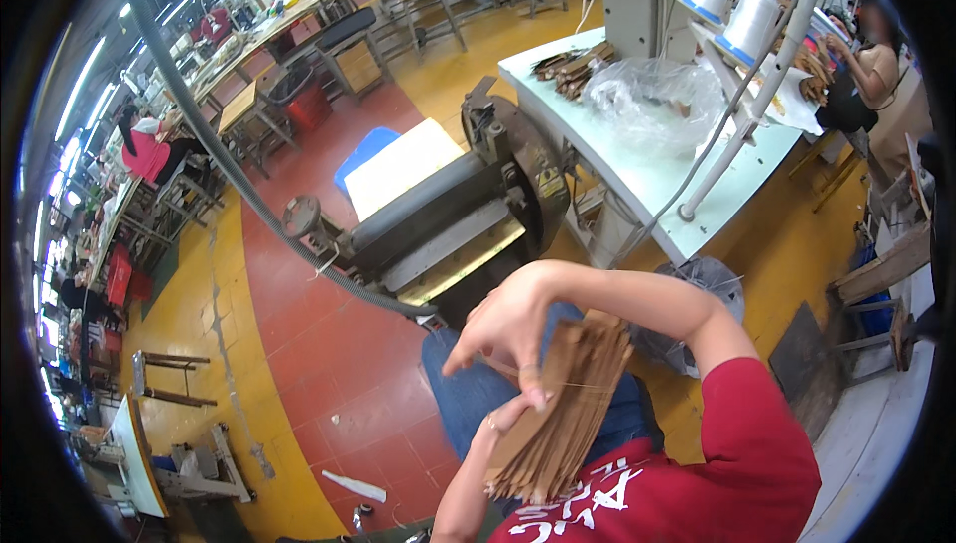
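Observation:
A thick bundle of flat brown strips (pixel 568 409), leather-like, is held tilted above my lap. My left hand (pixel 506 418) grips it from the left side, its thumb on the near face and its other fingers hidden by the bundle. Over its upper left is my right hand (pixel 510 329), with bent fingers and the thumb pointing down to the left thumb. A thin band (pixel 578 384), like a rubber band or string, crosses the strips and runs to the right hand's fingers, seemingly hooked on them.
Just ahead stands a dark roller machine (pixel 428 219) with a pale board on it. To the right, a light table (pixel 637 175) carries brown pieces, clear plastic (pixel 657 95) and thread cones (pixel 747 20). A grey hose (pixel 229 160) hangs at left. Other people work farther off.

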A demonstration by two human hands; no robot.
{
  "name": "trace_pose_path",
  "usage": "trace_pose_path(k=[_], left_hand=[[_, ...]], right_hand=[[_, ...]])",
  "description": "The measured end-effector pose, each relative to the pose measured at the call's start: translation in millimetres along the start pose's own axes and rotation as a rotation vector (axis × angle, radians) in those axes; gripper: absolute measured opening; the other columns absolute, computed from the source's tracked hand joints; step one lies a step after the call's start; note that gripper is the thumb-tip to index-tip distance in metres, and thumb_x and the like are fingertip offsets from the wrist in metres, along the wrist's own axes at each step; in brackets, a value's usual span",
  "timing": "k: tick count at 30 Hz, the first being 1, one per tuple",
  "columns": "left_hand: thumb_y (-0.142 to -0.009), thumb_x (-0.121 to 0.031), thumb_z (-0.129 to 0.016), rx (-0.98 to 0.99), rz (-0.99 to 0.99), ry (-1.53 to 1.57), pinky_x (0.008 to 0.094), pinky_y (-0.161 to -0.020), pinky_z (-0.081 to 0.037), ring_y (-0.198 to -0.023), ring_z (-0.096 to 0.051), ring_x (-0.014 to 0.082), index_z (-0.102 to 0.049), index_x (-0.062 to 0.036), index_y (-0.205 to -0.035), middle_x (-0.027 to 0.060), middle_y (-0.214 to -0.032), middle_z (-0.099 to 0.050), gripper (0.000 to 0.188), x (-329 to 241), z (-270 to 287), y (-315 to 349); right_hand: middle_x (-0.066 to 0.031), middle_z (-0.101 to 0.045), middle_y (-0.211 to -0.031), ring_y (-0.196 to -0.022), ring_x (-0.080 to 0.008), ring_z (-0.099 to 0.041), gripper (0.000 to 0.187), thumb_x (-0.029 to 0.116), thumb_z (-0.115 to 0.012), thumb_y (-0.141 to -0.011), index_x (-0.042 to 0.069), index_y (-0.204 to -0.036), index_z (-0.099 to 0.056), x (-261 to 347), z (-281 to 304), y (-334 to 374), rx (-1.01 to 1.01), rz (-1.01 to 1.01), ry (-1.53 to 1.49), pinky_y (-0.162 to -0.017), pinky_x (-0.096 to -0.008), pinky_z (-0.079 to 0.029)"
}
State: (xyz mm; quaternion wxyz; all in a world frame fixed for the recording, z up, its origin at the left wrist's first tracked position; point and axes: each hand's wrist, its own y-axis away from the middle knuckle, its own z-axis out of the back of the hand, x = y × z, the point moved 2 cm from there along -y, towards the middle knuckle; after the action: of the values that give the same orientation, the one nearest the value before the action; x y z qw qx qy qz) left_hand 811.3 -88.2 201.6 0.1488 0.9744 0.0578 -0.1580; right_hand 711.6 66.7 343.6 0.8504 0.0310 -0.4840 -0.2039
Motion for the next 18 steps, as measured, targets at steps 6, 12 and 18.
trace_pose_path(k=[6, 12, 18], left_hand=[[-0.053, -0.056, -0.074, 0.139, -0.289, 0.156, 0.0383, -0.092, -0.045, -0.111, -0.052, 0.0286, -0.036, 0.0012, -0.136, 0.0177, -0.126, -0.049, 0.108, -12.8, -4.0, -20.7], [-0.056, -0.047, -0.075, 0.024, -0.589, 0.097, 0.0390, -0.097, -0.041, -0.117, -0.048, 0.0292, -0.034, 0.0020, -0.137, 0.0182, -0.131, -0.046, 0.103, -37.1, 13.3, 9.3], [-0.060, -0.038, -0.076, -0.024, -0.424, -0.258, 0.0396, -0.103, -0.037, -0.123, -0.045, 0.0298, -0.032, 0.0028, -0.139, 0.0188, -0.135, -0.044, 0.099, -32.5, 25.6, 32.2]], right_hand=[[-0.0177, -0.065, -0.102, -0.105, -0.0348, -0.059, 0.074, 0.040, -0.075, -0.069, -0.002, -0.124, -0.052, 84.1, -36.2, -15.7, -0.067, 0.336, 0.225, -0.098, -0.0448, -0.039], [-0.0203, -0.053, -0.129, -0.118, -0.0306, -0.053, 0.067, 0.044, -0.061, -0.085, -0.006, -0.128, -0.048, 27.7, -95.1, 82.5, -1.534, 0.318, -0.773, -0.103, -0.0408, -0.039], [-0.0177, -0.040, -0.141, -0.125, -0.0250, -0.045, 0.089, 0.047, -0.074, -0.072, -0.003, -0.136, -0.037, -41.4, -146.8, 17.4, -1.101, 0.525, -1.647, -0.103, -0.0349, -0.038]])
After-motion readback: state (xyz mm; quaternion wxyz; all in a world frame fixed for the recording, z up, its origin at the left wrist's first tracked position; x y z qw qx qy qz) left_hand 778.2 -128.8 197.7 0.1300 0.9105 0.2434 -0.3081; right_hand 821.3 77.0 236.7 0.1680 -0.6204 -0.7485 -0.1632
